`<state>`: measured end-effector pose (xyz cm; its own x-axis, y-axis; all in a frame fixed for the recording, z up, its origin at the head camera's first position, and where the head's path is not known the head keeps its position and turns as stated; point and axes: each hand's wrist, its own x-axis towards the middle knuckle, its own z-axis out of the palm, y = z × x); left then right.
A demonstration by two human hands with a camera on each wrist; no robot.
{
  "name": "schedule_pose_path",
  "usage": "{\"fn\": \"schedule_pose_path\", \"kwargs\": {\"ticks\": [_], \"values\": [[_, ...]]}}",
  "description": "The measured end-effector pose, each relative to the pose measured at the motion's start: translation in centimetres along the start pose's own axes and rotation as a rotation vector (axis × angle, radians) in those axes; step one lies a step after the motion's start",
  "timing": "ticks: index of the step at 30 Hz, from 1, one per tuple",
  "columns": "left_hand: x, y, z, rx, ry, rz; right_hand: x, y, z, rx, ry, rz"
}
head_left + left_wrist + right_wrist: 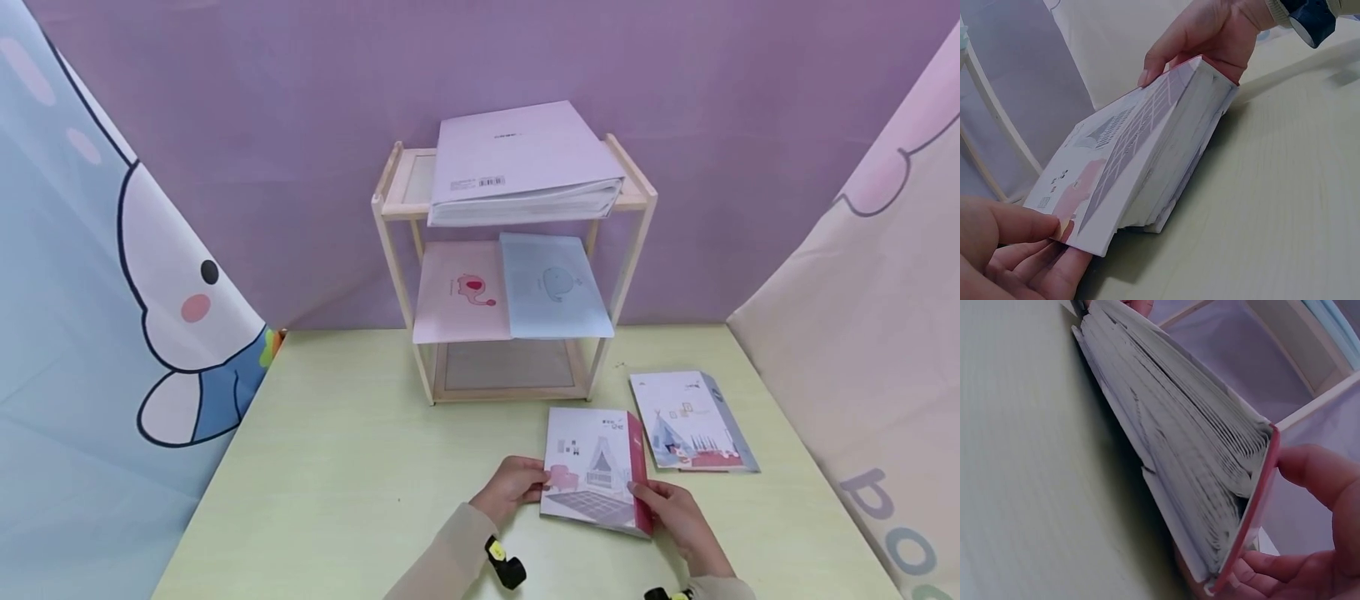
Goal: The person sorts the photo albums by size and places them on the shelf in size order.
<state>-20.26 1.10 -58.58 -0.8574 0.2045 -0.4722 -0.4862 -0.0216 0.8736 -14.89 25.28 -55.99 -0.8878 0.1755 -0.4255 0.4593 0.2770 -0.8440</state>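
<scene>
Both hands hold a thick photo album [588,462] with a room drawing on its white cover and a red spine. The left hand [516,483] pinches its left edge, thumb on the cover and fingers beneath, as the left wrist view shows. At the spine side, the right hand [678,510] grips it with the thumb at the top edge and fingers under it. The album is tilted close over the table, its stacked page edges [1172,425] facing the right wrist camera. Right of it lies a second album [690,421] with a blue-grey spine and a tent drawing.
A small wooden shelf rack [442,367] stands behind the hands. Its top carries a large, thick white album [525,150]. On the middle level lie a pink elephant folder [461,292] and a blue whale folder [557,287], jutting forward. Printed curtains [187,275] flank the table [330,467].
</scene>
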Motion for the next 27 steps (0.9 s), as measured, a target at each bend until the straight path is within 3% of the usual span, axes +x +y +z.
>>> {"fn": "schedule_pose_path", "kwargs": {"ticks": [6, 19, 27], "values": [[-0.4, 0.0, -0.5, -0.036, -0.02, 0.012, 0.0, 0.3, 0.5, 0.045, 0.003, 0.01], [-1.7, 0.2, -1.3, -0.012, -0.033, 0.023, -0.8, 0.4, 1.2, 0.117, -0.003, 0.011], [-2.2, 0.6, -2.2, -0.024, -0.034, 0.053, -0.7, 0.2, 1.6, 0.18, -0.048, -0.082]]}}
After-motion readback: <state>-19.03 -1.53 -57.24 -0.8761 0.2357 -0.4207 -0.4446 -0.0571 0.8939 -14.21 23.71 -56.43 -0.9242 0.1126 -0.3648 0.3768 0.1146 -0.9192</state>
